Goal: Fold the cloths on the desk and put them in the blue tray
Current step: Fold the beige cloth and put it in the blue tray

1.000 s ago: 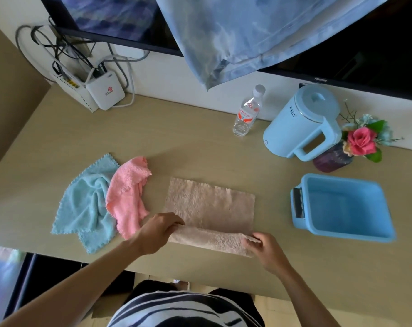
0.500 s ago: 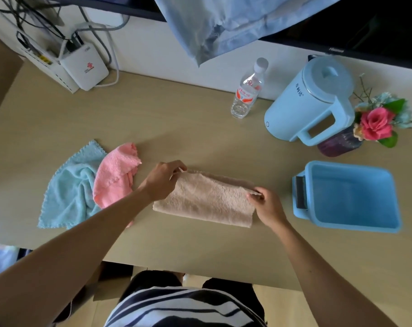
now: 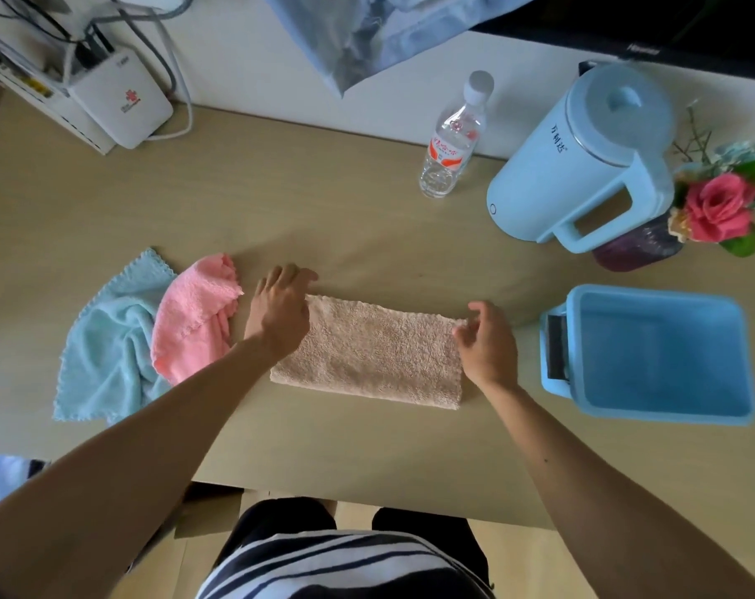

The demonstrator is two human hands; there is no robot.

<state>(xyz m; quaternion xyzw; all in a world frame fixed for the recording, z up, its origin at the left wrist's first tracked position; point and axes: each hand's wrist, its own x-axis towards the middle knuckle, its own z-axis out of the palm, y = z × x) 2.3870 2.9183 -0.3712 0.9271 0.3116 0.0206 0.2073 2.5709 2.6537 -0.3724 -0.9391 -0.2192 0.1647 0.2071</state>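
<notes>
Your left hand [image 3: 280, 311] and right hand [image 3: 488, 343] rest with loose, open fingers at the two far corners of the beige cloth [image 3: 371, 354] (folded once, flat on the desk [image 3: 323, 201]), lining its edges up before it goes right into the empty blue tray [image 3: 661, 415].

A lived-in room at home or in a hotel, with a wall desk under a television.

A light wood desk [image 3: 280, 201] runs along a white wall; the dark lower edge of a television [image 3: 652, 32] spans the upper right of the frame, with a blue-grey cloth [image 3: 367, 28] hanging over it at top centre. In the upper left stand a white router [image 3: 122, 103] and a tangle of cables [image 3: 151, 19]. To the right stand a water bottle [image 3: 453, 140], a pale blue electric kettle [image 3: 583, 162] and a purple vase of artificial flowers [image 3: 721, 205]. Soft washcloths lie mid-frame, a blue tray [image 3: 661, 412] at right.
</notes>
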